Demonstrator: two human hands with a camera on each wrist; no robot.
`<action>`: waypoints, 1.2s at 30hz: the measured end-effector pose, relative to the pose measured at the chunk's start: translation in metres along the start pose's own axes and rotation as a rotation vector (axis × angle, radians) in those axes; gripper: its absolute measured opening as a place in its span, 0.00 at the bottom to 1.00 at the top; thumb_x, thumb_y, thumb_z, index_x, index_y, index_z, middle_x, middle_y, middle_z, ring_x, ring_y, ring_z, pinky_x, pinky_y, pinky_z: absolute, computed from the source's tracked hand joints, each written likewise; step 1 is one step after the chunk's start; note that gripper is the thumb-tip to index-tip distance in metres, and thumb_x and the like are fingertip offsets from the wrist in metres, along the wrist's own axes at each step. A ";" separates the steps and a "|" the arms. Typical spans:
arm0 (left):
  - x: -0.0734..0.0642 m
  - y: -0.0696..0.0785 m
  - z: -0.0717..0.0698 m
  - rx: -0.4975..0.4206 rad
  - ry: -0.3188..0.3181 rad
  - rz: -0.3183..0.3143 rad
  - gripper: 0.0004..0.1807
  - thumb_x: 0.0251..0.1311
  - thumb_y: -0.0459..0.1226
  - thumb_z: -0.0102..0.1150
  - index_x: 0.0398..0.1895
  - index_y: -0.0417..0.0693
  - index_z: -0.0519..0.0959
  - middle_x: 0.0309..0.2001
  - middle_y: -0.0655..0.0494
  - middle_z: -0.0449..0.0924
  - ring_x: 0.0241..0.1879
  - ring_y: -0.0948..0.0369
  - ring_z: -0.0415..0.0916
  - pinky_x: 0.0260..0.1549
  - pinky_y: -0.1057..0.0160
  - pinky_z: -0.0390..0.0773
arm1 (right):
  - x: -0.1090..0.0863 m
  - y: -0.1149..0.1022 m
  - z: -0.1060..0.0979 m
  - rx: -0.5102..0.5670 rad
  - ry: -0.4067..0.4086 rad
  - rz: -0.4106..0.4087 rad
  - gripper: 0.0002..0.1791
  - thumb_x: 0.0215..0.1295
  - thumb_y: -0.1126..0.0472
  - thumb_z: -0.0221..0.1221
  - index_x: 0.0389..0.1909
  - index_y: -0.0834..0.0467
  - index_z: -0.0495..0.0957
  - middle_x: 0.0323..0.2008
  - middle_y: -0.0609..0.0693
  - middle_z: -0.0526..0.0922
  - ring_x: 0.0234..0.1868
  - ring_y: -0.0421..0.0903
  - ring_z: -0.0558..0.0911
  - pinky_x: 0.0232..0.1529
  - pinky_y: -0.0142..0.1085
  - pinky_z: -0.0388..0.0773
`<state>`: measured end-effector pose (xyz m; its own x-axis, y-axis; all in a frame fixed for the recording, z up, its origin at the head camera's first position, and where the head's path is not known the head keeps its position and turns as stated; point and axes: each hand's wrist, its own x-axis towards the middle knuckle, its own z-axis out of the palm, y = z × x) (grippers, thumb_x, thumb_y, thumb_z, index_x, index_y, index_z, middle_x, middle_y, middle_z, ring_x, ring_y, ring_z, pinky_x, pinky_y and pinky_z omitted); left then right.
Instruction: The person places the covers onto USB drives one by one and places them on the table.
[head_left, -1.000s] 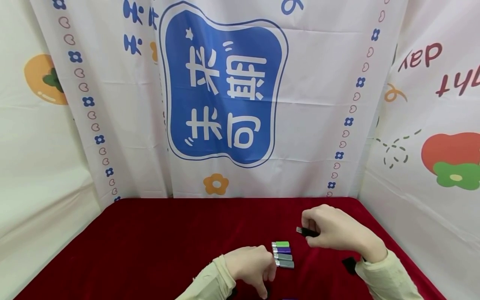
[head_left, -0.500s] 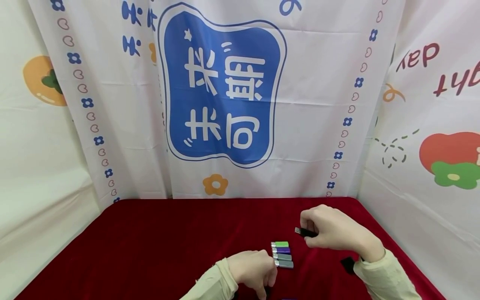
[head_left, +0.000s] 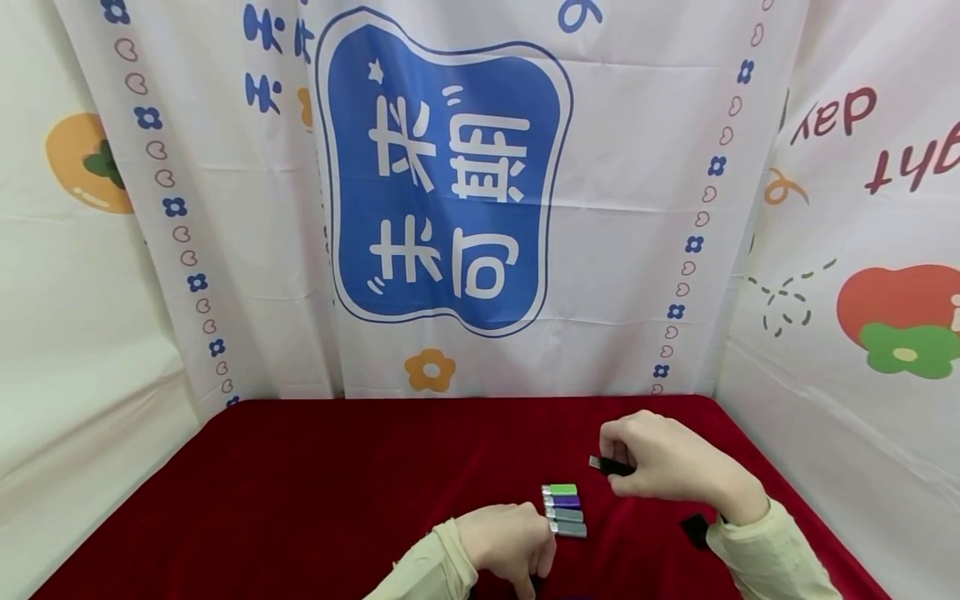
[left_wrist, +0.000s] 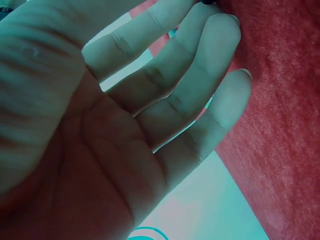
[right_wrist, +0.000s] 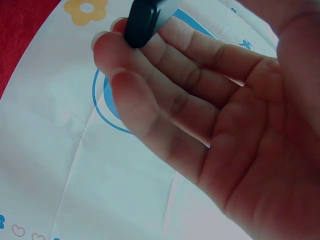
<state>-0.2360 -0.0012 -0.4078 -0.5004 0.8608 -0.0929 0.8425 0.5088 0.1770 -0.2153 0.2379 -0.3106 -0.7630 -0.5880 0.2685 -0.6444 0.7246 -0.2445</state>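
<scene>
Black USB stick: we find it raised above the desk [head_left: 337, 483], in the right hand [head_left: 663, 457]; metal plug leftward.
Right hand: narrow, thumb and fingertips pinching the black USB stick [head_left: 617, 467] by its body, which we judge leaves the plug free.
Left hand [head_left: 506, 537]: near the grey end of the row, narrow; a dark item [head_left: 536, 581] sits pinched at its fingertips, mostly hidden, kind uncertain to us.
Row of 4: green stick [head_left: 561, 490] farthest, then purple stick [head_left: 564, 502], then 2 grey sticks [head_left: 570, 529], side by side, plugs all leftward; we take this as deliberate ordering.
Bottom edge: purple sliver [head_left: 577, 597], cut off; we cannot identify it.
Covering: red cloth, on which we count the row lying flat.
</scene>
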 end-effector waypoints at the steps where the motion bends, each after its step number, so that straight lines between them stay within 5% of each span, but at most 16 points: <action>1: 0.000 0.000 0.000 0.000 -0.001 -0.002 0.15 0.35 0.38 0.84 0.23 0.58 0.83 0.18 0.75 0.74 0.20 0.81 0.67 0.22 0.80 0.69 | 0.000 0.000 0.000 0.000 -0.001 0.000 0.14 0.47 0.65 0.67 0.22 0.44 0.72 0.16 0.35 0.68 0.20 0.33 0.67 0.21 0.31 0.67; 19: -0.001 0.005 0.001 0.113 0.026 -0.025 0.13 0.39 0.43 0.81 0.20 0.61 0.81 0.16 0.78 0.68 0.17 0.81 0.63 0.19 0.79 0.66 | -0.001 -0.001 0.001 0.000 -0.004 0.003 0.15 0.47 0.65 0.67 0.22 0.44 0.72 0.16 0.35 0.67 0.21 0.33 0.68 0.21 0.30 0.66; 36: -0.007 0.001 -0.011 0.068 0.071 0.005 0.12 0.45 0.42 0.78 0.21 0.58 0.79 0.15 0.77 0.66 0.17 0.80 0.63 0.18 0.79 0.66 | 0.001 -0.002 0.000 -0.005 0.002 -0.005 0.14 0.46 0.65 0.67 0.22 0.45 0.72 0.16 0.35 0.66 0.20 0.33 0.67 0.21 0.30 0.66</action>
<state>-0.2338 -0.0066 -0.3960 -0.5067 0.8619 -0.0218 0.8556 0.5057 0.1105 -0.2147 0.2362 -0.3103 -0.7597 -0.5910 0.2712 -0.6479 0.7235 -0.2382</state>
